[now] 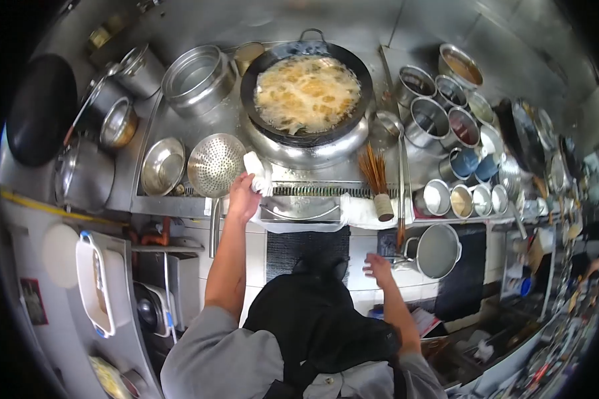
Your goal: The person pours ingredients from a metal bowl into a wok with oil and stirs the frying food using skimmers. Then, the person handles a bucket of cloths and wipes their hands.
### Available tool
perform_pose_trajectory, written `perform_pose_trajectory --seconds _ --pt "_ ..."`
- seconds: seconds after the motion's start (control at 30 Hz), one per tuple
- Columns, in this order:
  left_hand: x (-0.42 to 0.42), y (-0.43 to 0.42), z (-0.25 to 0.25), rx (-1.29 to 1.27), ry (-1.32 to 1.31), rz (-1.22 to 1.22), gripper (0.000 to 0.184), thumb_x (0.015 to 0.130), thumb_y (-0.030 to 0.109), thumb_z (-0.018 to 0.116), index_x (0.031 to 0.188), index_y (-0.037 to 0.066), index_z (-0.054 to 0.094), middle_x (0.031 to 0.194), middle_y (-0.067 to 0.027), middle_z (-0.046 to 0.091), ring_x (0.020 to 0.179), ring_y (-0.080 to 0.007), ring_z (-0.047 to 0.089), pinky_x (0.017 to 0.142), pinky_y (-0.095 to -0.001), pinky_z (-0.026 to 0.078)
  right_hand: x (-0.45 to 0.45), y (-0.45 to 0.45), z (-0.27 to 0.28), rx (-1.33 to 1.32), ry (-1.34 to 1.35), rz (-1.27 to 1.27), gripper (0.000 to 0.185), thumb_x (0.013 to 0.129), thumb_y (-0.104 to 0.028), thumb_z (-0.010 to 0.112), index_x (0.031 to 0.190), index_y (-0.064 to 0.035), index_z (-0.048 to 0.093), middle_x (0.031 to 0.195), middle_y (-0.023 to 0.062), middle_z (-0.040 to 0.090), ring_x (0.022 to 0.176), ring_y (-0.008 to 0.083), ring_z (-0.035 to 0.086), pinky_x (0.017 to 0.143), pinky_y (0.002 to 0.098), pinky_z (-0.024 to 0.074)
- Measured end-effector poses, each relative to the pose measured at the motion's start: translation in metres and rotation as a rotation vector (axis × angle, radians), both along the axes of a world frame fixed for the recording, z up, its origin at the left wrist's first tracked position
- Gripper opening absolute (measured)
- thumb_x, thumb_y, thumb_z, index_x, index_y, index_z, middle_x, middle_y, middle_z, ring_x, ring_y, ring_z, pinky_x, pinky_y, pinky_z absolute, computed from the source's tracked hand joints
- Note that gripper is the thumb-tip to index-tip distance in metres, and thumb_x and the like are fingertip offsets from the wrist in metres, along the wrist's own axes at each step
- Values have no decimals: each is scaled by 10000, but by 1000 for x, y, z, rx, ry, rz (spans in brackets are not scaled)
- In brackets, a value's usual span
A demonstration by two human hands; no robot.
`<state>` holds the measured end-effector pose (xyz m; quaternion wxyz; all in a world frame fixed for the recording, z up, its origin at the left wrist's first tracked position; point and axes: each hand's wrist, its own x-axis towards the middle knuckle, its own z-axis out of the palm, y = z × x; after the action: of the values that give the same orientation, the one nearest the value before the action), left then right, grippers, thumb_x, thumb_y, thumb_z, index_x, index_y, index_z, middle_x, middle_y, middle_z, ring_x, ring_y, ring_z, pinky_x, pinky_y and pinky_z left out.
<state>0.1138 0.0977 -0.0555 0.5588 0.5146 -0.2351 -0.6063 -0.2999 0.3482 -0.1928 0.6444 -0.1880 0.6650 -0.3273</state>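
Observation:
My left hand (pixel 244 197) is closed on a folded white cloth (pixel 258 173) at the front of the stove, close to the perforated skimmer (pixel 217 161), whose handle hangs over the edge. Behind the cloth, a black wok (pixel 247 100) sits on a metal burner ring, full of bubbling oil with golden pieces (pixel 313 90) frying in it. My right hand (pixel 378 267) hangs in front of the counter with fingers loosely apart and nothing visible in it. It is nearest to a grey pot (pixel 439 251) and the lower end of the ladle (pixel 388 124).
A bamboo brush (pixel 375 176) stands on the stove's front ledge beside another white cloth (pixel 357 211). Several seasoning containers (pixel 438 197) crowd the right side. On the left are a metal bowl (pixel 163 166), a large pot (pixel 198 78) and a white bin (pixel 116 286).

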Motion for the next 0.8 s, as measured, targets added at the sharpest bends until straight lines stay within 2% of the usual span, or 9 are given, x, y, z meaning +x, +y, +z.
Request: perform_pose_trajectory --seconds 0.07,0.1,0.2,0.33,0.47,0.5,0.57,0.73,0.8 --pt "-20 -21 -1 -60 398 -76 161 950 71 497 1091 47 571 1020 -98 655 907 -209 644 818 -403 530 7 -32 -17 15 -100 -142 412 924 -279 601 1287 -94 534 1077 90 630 874 239 647 714 379 531" --pt "-36 -30 3 -45 393 -60 210 978 174 500 1117 35 575 1008 -81 653 961 -237 619 882 -414 491 14 -46 -16 -21 -142 -222 411 918 -257 595 1283 -79 533 1044 88 630 845 239 641 700 374 525" --pt "-53 -58 -18 -109 623 -210 262 926 160 532 1137 18 593 1140 -118 653 1050 -291 604 992 -490 446 33 -81 -46 -67 -236 -394 266 955 -282 561 1142 -94 552 974 56 636 770 174 645 622 322 534" --pt "-112 -53 31 -21 362 -106 248 981 237 433 1069 68 592 1104 -104 648 1007 -277 574 1014 -565 381 52 -104 -57 -126 -348 -471 275 976 -302 542 1165 -102 551 958 55 648 814 189 662 656 345 557" --pt "-124 -60 34 -65 223 -79 448 1045 446 391 1200 52 535 1150 -111 630 1029 -301 604 962 -516 474 52 -113 -53 -107 -374 -573 300 975 -269 520 1191 -62 555 1030 74 667 853 197 667 701 354 568" --pt "-122 -67 31 -43 193 -104 448 1045 446 391 1200 52 535 1150 -111 630 1029 -301 604 962 -516 474 51 -112 -54 -127 -365 -574 303 973 -260 517 1187 -51 561 1034 78 671 860 195 667 714 354 568" --pt "-120 -83 28 8 115 -63 546 1071 413 279 1291 -47 473 1279 -234 580 1178 -381 566 1035 -553 445 49 -111 -59 -150 -347 -592 301 962 -246 528 1156 -24 586 1018 82 677 870 185 664 737 353 570" --pt "-114 -98 53 72 144 -155 512 1082 328 240 1384 -57 391 1377 -256 502 1235 -418 520 1058 -567 427 52 -112 -61 -175 -386 -658 310 917 -274 602 1086 -14 624 974 75 683 874 170 655 754 338 551" --pt "-101 -108 50 53 153 -207 501 1079 331 270 1349 -63 422 1360 -224 531 1217 -396 544 1035 -555 444 55 -113 -62 -159 -409 -646 262 880 -135 556 1114 -45 632 1010 47 676 900 159 648 764 346 531"
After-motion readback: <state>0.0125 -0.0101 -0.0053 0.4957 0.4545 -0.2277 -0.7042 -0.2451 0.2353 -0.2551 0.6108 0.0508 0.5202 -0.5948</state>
